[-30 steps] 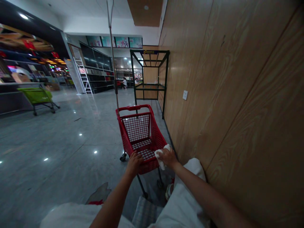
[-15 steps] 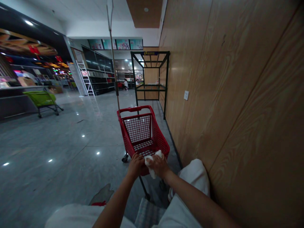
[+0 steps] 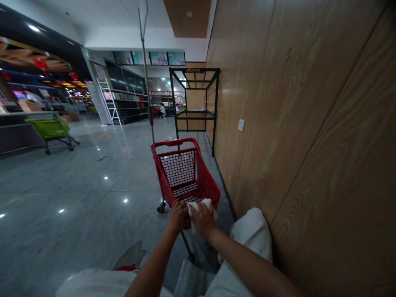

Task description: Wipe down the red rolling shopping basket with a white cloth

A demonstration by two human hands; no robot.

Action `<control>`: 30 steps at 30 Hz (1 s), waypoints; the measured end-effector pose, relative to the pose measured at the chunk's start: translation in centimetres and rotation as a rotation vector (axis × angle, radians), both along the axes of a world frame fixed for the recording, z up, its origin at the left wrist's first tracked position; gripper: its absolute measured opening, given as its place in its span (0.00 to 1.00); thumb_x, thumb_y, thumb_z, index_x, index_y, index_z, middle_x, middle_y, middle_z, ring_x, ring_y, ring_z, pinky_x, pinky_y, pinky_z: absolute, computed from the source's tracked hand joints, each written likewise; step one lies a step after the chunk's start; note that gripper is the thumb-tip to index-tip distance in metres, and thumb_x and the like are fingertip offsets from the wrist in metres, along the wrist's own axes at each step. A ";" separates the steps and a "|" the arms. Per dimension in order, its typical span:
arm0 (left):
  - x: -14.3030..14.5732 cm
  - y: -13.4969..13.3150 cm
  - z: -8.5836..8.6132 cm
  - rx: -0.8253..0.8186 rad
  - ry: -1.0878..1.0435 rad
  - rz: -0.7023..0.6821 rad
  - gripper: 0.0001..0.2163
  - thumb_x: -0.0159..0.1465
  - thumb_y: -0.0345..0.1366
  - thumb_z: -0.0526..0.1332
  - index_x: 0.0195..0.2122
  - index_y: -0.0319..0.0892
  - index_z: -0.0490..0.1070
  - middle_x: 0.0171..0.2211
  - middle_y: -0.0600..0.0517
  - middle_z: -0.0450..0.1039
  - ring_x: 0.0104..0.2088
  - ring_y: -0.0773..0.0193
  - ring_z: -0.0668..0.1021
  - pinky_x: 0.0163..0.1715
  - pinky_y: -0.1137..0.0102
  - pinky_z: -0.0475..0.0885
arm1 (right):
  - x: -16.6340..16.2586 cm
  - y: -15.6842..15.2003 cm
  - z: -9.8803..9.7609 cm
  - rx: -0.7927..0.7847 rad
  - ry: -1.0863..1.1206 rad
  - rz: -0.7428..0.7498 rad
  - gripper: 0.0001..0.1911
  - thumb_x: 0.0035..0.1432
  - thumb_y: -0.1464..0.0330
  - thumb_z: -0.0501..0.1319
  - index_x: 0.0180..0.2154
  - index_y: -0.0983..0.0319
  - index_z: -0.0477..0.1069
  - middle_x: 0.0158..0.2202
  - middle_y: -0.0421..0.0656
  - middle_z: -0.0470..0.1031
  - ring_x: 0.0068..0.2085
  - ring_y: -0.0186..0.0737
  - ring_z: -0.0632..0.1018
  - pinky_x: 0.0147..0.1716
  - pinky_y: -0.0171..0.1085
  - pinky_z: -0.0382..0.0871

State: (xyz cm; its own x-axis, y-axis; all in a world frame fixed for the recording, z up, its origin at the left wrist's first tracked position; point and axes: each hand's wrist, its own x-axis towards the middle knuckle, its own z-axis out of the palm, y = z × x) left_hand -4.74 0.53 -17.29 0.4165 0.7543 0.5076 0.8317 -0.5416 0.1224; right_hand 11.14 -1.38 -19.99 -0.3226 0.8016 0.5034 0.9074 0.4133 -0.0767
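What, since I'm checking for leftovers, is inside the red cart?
Only bare mesh shows inside the red cart. Its near end is hidden by the left hand, the right hand and its white cloth.

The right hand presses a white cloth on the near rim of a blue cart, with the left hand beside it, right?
Not quite: the head view shows the cart is red, not blue. The right hand does press a white cloth on its near rim, with the left hand beside it.
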 end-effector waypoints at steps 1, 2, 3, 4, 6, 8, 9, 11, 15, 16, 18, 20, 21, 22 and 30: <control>-0.1 0.0 0.0 -0.001 0.005 -0.004 0.03 0.58 0.32 0.62 0.29 0.45 0.74 0.31 0.52 0.73 0.39 0.60 0.71 0.56 0.57 0.62 | 0.0 0.1 -0.2 0.006 -0.001 0.022 0.23 0.65 0.61 0.55 0.60 0.49 0.59 0.54 0.47 0.69 0.53 0.51 0.68 0.55 0.59 0.52; -0.3 -0.1 0.0 0.000 0.010 -0.009 0.02 0.58 0.33 0.62 0.29 0.45 0.74 0.32 0.52 0.73 0.39 0.60 0.71 0.56 0.57 0.62 | 0.5 0.3 -0.2 0.007 -0.012 0.062 0.22 0.65 0.62 0.54 0.60 0.49 0.60 0.53 0.46 0.70 0.53 0.50 0.68 0.55 0.58 0.52; -0.4 -0.1 0.0 0.003 0.013 -0.015 0.02 0.58 0.35 0.63 0.29 0.45 0.74 0.32 0.52 0.73 0.40 0.60 0.71 0.56 0.57 0.61 | 1.3 0.7 -0.2 0.007 -0.032 0.108 0.21 0.66 0.63 0.53 0.60 0.48 0.60 0.53 0.45 0.71 0.52 0.49 0.68 0.55 0.58 0.51; -0.5 -0.1 0.0 0.008 0.016 -0.017 0.03 0.58 0.37 0.63 0.29 0.45 0.74 0.32 0.52 0.73 0.40 0.59 0.71 0.57 0.57 0.61 | 2.4 1.1 -0.1 0.006 -0.056 0.149 0.21 0.66 0.65 0.52 0.60 0.47 0.60 0.52 0.45 0.71 0.52 0.49 0.69 0.55 0.57 0.51; -0.5 0.0 -0.1 0.020 0.024 -0.012 0.05 0.58 0.38 0.63 0.28 0.45 0.73 0.32 0.51 0.72 0.41 0.59 0.71 0.57 0.57 0.60 | 4.8 2.0 0.3 -0.002 -0.099 0.180 0.23 0.65 0.69 0.52 0.60 0.47 0.61 0.53 0.45 0.71 0.52 0.48 0.68 0.55 0.56 0.51; -0.2 0.1 -0.3 0.025 0.028 -0.001 0.06 0.58 0.39 0.63 0.26 0.44 0.72 0.32 0.51 0.72 0.41 0.59 0.71 0.58 0.57 0.60 | 6.8 2.6 0.8 -0.021 -0.129 0.162 0.25 0.64 0.72 0.52 0.60 0.48 0.61 0.54 0.46 0.70 0.53 0.49 0.68 0.55 0.55 0.51; 0.1 0.2 -0.4 0.022 0.028 0.003 0.06 0.58 0.39 0.63 0.26 0.44 0.72 0.32 0.52 0.72 0.41 0.59 0.71 0.58 0.57 0.60 | 7.4 2.7 1.0 -0.035 -0.136 0.145 0.25 0.63 0.73 0.52 0.59 0.48 0.62 0.54 0.46 0.70 0.53 0.49 0.67 0.55 0.54 0.52; 0.8 0.4 -0.5 0.008 0.021 0.018 0.06 0.57 0.39 0.65 0.27 0.45 0.72 0.32 0.52 0.71 0.41 0.59 0.71 0.58 0.56 0.60 | 7.5 2.6 1.4 -0.067 -0.119 0.081 0.25 0.63 0.73 0.52 0.58 0.49 0.63 0.54 0.46 0.69 0.54 0.48 0.67 0.55 0.54 0.51; 2.0 0.5 -0.5 0.001 -0.007 0.049 0.03 0.56 0.37 0.65 0.29 0.45 0.74 0.33 0.51 0.71 0.41 0.58 0.71 0.58 0.56 0.59 | 4.2 1.4 1.3 -0.111 -0.026 -0.042 0.21 0.63 0.70 0.52 0.56 0.50 0.65 0.53 0.47 0.69 0.54 0.50 0.66 0.56 0.58 0.49; 2.1 0.5 -0.5 0.007 -0.017 0.050 0.02 0.57 0.37 0.64 0.29 0.45 0.74 0.33 0.51 0.71 0.41 0.59 0.71 0.58 0.56 0.59 | 3.1 1.1 1.1 -0.116 -0.013 -0.042 0.21 0.63 0.69 0.52 0.56 0.51 0.65 0.53 0.47 0.69 0.54 0.50 0.66 0.56 0.59 0.48; 2.1 0.4 -0.5 0.019 -0.034 0.043 0.01 0.57 0.35 0.64 0.29 0.46 0.74 0.33 0.52 0.71 0.41 0.60 0.71 0.58 0.56 0.59 | 1.7 0.6 0.7 -0.115 -0.008 -0.024 0.21 0.62 0.67 0.54 0.57 0.52 0.64 0.54 0.48 0.68 0.54 0.52 0.65 0.55 0.61 0.47; 1.7 0.4 -0.6 0.028 -0.037 0.025 0.01 0.57 0.35 0.63 0.30 0.46 0.75 0.33 0.52 0.71 0.40 0.60 0.71 0.58 0.57 0.59 | 1.6 0.5 0.4 -0.106 -0.035 0.017 0.23 0.62 0.67 0.54 0.59 0.52 0.61 0.55 0.49 0.67 0.55 0.52 0.65 0.55 0.61 0.49; 1.4 0.3 -0.5 0.030 -0.031 0.013 0.02 0.58 0.36 0.63 0.30 0.46 0.75 0.34 0.52 0.71 0.41 0.60 0.71 0.58 0.57 0.59 | 2.1 0.7 0.4 -0.102 -0.061 0.052 0.24 0.63 0.68 0.53 0.60 0.51 0.60 0.55 0.49 0.67 0.55 0.52 0.65 0.55 0.60 0.50; 1.1 0.4 -0.5 0.031 -0.020 -0.001 0.02 0.58 0.36 0.63 0.30 0.46 0.74 0.34 0.52 0.71 0.41 0.60 0.71 0.57 0.56 0.59 | 3.0 1.0 0.5 -0.102 -0.093 0.086 0.24 0.64 0.69 0.52 0.60 0.50 0.59 0.56 0.48 0.67 0.55 0.50 0.65 0.55 0.58 0.51; -0.5 0.7 -0.2 0.028 0.030 -0.006 0.05 0.57 0.38 0.64 0.27 0.45 0.73 0.34 0.51 0.71 0.42 0.58 0.71 0.55 0.55 0.62 | 8.9 3.0 3.1 -0.171 -0.146 -0.043 0.26 0.62 0.77 0.49 0.58 0.51 0.64 0.55 0.45 0.69 0.56 0.45 0.67 0.56 0.49 0.57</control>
State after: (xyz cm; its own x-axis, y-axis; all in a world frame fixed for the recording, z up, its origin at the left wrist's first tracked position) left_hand -5.22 1.18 -17.46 0.4365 0.7373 0.5157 0.8313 -0.5497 0.0822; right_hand 20.08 1.65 -16.93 -0.3460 0.8856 0.3100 0.9303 0.3667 -0.0090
